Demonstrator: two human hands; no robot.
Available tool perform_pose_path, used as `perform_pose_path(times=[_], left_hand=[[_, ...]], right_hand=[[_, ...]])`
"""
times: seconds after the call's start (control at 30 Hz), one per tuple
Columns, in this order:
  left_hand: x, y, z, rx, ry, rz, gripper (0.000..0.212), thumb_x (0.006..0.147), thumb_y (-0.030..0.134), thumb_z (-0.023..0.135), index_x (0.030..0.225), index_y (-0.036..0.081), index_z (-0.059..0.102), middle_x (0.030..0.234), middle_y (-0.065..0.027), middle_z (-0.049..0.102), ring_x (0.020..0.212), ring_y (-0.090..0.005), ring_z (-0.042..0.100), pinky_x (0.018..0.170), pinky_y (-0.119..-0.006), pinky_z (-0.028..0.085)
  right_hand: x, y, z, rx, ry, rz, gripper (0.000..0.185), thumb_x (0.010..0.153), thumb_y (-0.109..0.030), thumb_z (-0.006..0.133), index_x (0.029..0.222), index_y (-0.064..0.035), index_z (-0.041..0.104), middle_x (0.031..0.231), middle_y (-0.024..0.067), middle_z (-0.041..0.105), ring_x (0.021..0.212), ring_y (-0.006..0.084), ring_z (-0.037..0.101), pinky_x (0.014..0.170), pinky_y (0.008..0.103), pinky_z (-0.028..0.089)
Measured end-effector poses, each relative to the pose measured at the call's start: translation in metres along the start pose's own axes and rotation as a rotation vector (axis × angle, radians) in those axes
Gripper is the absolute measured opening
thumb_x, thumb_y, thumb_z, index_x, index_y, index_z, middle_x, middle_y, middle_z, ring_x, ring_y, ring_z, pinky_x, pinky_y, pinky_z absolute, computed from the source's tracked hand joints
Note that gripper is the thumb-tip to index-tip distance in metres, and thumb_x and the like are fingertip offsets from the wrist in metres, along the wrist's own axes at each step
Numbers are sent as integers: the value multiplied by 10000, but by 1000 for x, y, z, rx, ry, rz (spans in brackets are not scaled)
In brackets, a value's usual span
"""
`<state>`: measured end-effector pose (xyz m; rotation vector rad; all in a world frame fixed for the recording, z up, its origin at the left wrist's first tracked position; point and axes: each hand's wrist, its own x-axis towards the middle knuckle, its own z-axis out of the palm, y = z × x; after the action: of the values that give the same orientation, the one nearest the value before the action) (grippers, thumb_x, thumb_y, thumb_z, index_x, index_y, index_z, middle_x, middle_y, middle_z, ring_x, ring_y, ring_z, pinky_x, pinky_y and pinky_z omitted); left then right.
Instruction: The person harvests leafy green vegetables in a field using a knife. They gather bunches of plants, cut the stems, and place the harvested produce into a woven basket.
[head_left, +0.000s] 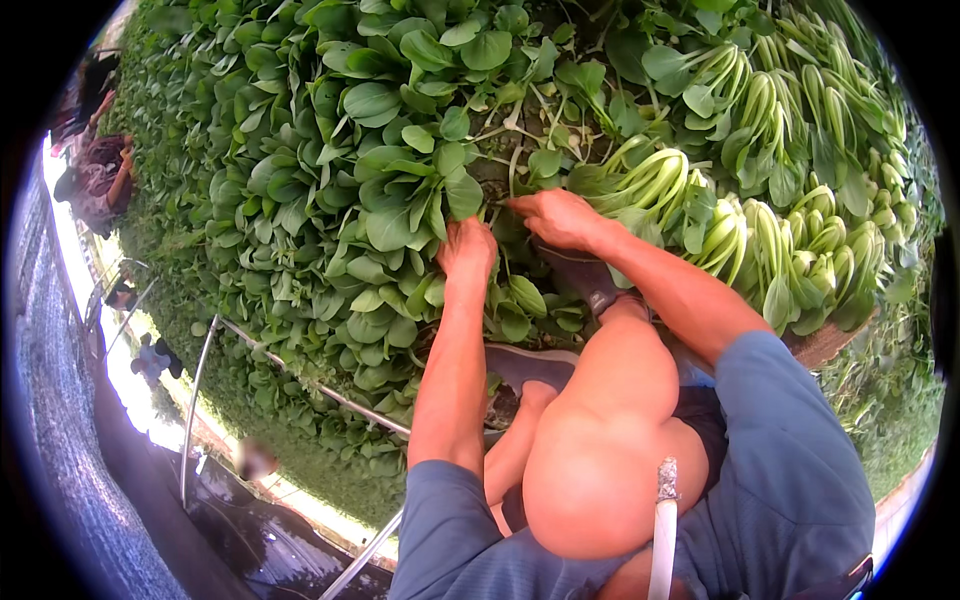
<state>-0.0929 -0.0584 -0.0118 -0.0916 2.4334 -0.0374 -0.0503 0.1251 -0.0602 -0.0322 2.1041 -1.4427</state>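
My left hand (469, 246) reaches in at the base of a leafy green plant (409, 191), which looks like bok choy. Its fingertips are hidden among the leaves, so its grip does not show. Close by on the right, my right hand (561, 219) is bent, with the index finger pointing left toward the same plant's base. What lies under its palm is hidden. Between and beyond the hands is a patch of soil (495, 169) with cut stems and loose leaves. Pulled or cut greens (652, 180) with pale stalks lie just right of my right hand.
Dense standing greens (277, 172) fill the left. Several bunches of greens (810, 232) lie in rows on the right. My dark shoes (577, 274) stand among the plants. Metal poles (322, 390) cross at lower left. A person (101, 176) crouches at the far left. A lit cigarette (664, 517) juts up below.
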Motion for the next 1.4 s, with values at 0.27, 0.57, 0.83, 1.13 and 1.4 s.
perform_pose_path(times=[0.27,0.57,0.83,1.13,1.4], left_hand=[[-3,-12,16,-87,185,42,268,979,250,611,1120,43,707,1184,-188,704,1069,-446,664,888,-552,521],[-76,-23,37,-12,492,525,140,842,89,694,981,86,670,1038,-91,668,998,-326,621,882,-445,465],[-84,-43,52,34,520,473,229,813,115,735,1034,86,680,1030,-90,631,1010,-311,596,860,-448,446],[-72,-23,32,269,346,277,417,749,215,816,1083,94,596,1027,-113,585,986,-314,571,836,-457,418],[-70,-43,49,265,365,288,371,735,160,798,1062,90,639,1051,-110,581,1034,-321,555,868,-469,412]], right_hand=[[18,-8,-7,-164,-76,8,447,904,-158,586,1338,-123,687,1193,195,731,1129,398,679,990,482,530],[1,-21,-34,-194,-262,26,396,877,-178,626,1250,-151,756,1169,158,751,1103,358,701,979,458,537],[18,-20,-25,-233,-267,-54,379,892,-222,668,1253,-144,751,1139,152,758,1072,368,708,940,462,551],[43,-10,-6,-332,-304,-141,246,829,-151,651,1029,-110,789,964,165,758,955,386,722,803,473,571],[43,-30,-2,-494,-437,-67,225,803,-90,651,980,-95,790,1006,188,761,980,375,733,823,461,578]])
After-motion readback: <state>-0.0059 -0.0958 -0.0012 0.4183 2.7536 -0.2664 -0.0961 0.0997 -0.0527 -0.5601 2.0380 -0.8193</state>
